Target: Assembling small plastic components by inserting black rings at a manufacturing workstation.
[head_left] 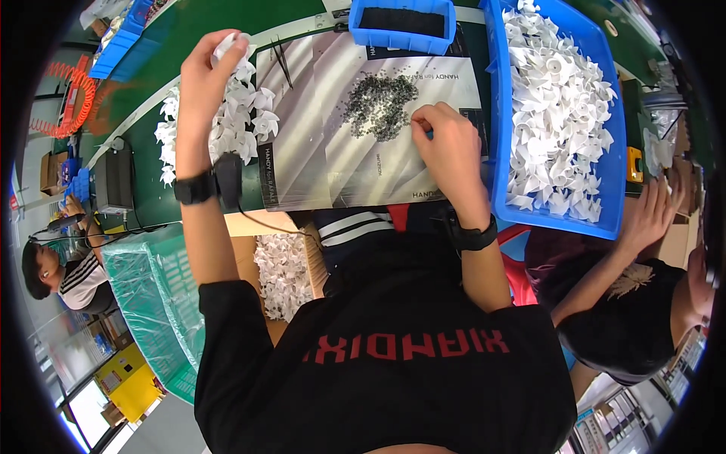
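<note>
My left hand (203, 79) is raised over the left side of the mat, its fingers closed around a small white fan blade (230, 47). Beneath and beside it lies a loose pile of white fan blades (234, 125). My right hand (448, 142) rests at the right edge of a scatter of tiny dark parts (380, 106), thumb and forefinger pinched together. Whatever might be between those fingertips is too small to see. Both the scatter and part of the white pile lie on a printed grey-and-white sheet (340, 170).
A deep blue bin (495, 113) of white fan blades stands to the right. Tweezers (282, 64) lie at the sheet's upper left, near a blue tray (401, 43) with dark contents. A cardboard box (246, 227) of white pieces sits below the table edge. A co-worker's hand (652, 212) is at far right.
</note>
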`<state>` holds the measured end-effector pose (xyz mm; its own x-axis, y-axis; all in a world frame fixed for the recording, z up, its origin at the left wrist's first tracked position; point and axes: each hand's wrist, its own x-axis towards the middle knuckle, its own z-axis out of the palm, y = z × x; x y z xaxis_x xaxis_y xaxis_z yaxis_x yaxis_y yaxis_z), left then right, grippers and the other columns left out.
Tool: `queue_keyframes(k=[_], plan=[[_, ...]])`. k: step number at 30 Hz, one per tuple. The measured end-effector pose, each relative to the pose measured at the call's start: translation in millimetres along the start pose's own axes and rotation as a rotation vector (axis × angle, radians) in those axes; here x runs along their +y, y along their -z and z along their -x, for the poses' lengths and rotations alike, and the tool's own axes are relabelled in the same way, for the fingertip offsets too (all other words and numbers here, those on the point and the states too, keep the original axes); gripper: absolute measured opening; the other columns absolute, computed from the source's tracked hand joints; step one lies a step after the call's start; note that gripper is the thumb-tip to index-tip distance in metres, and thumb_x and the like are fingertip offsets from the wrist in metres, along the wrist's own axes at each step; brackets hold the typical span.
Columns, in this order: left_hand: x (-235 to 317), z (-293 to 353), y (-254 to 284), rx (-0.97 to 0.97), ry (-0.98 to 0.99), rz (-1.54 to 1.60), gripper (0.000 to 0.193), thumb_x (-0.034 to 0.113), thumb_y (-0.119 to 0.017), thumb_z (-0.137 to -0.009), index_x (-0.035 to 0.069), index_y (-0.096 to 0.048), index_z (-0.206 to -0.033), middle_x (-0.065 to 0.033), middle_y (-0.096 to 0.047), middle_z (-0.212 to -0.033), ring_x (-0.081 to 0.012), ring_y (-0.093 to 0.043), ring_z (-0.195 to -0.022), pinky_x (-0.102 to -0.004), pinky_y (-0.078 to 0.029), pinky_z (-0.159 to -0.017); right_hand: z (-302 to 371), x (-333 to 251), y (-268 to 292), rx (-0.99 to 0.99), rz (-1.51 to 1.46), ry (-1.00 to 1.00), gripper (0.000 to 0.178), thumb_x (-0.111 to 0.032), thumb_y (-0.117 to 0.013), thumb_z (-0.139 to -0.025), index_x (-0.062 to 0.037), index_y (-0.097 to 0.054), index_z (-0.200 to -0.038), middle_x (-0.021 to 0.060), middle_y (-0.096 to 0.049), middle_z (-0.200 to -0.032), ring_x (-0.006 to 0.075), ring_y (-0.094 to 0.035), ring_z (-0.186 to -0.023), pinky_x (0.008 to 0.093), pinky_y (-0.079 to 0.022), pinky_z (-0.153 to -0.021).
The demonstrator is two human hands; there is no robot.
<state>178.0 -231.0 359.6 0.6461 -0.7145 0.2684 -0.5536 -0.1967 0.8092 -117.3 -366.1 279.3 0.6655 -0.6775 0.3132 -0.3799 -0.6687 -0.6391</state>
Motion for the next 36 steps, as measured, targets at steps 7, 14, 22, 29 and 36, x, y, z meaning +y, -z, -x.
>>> queue_keyframes(k=[7, 14, 22, 29, 36], plan=[[40.5, 93.9, -69.6, -0.044, 0.436, 1.137, 0.032, 0.026, -0.053, -0.096, 0.004, -0.049, -0.119, -0.0101, -0.062, -0.094, -0.0177, -0.064, -0.085, -0.0236, -0.050, -0.059, -7.5, -10.4, 2.3, -0.148, 0.224, -0.001, 0.005, -0.008, -0.064, -0.076, -0.0036, -0.063, -0.079, 0.0101, -0.061, -0.075, 0.0318, -0.061, -0.067, 0.0391, -0.047, -0.057], [32.5, 137.9, -114.3, -0.169, 0.552, 1.165, 0.037, 0.018, -0.056, -0.094, 0.005, -0.045, -0.126, -0.0089, -0.059, -0.105, -0.0192, -0.063, -0.085, -0.0244, -0.051, -0.059, -3.4, -8.0, 0.2, -0.098, 0.058, -0.042, 0.007, -0.011, -0.062, -0.076, -0.0039, -0.062, -0.079, 0.0105, -0.061, -0.075, 0.0324, -0.062, -0.068, 0.0397, -0.047, -0.058], [31.4, 148.6, -134.4, -0.148, 0.312, 0.767, 0.052, -0.005, -0.067, -0.080, 0.003, -0.045, -0.126, -0.0062, -0.058, -0.102, -0.0125, -0.059, -0.090, -0.0241, -0.051, -0.074, -8.0, -11.6, -6.4, -0.130, 0.312, 0.025, 0.010, -0.015, -0.062, -0.072, -0.0067, -0.059, -0.078, 0.0107, -0.060, -0.080, 0.0321, -0.063, -0.068, 0.0429, -0.051, -0.058], [28.5, 151.3, -145.4, -0.111, 0.195, 0.669, 0.053, -0.004, -0.067, -0.081, 0.003, -0.044, -0.128, -0.0054, -0.056, -0.103, -0.0120, -0.057, -0.087, -0.0235, -0.049, -0.075, 3.2, -7.7, 3.2, -0.067, 0.242, 0.000, 0.018, -0.017, -0.066, -0.069, -0.0026, -0.058, -0.078, 0.0117, -0.059, -0.080, 0.0319, -0.064, -0.070, 0.0415, -0.051, -0.058], [34.0, 150.5, -144.0, -0.072, 0.108, 0.500, 0.052, -0.001, -0.068, -0.080, 0.002, -0.047, -0.127, -0.0063, -0.057, -0.102, -0.0137, -0.057, -0.088, -0.0255, -0.048, -0.078, 3.8, -7.6, 0.4, -0.124, 0.314, 0.086, 0.019, -0.017, -0.066, -0.069, -0.0016, -0.058, -0.077, 0.0130, -0.058, -0.079, 0.0313, -0.063, -0.069, 0.0406, -0.051, -0.057]])
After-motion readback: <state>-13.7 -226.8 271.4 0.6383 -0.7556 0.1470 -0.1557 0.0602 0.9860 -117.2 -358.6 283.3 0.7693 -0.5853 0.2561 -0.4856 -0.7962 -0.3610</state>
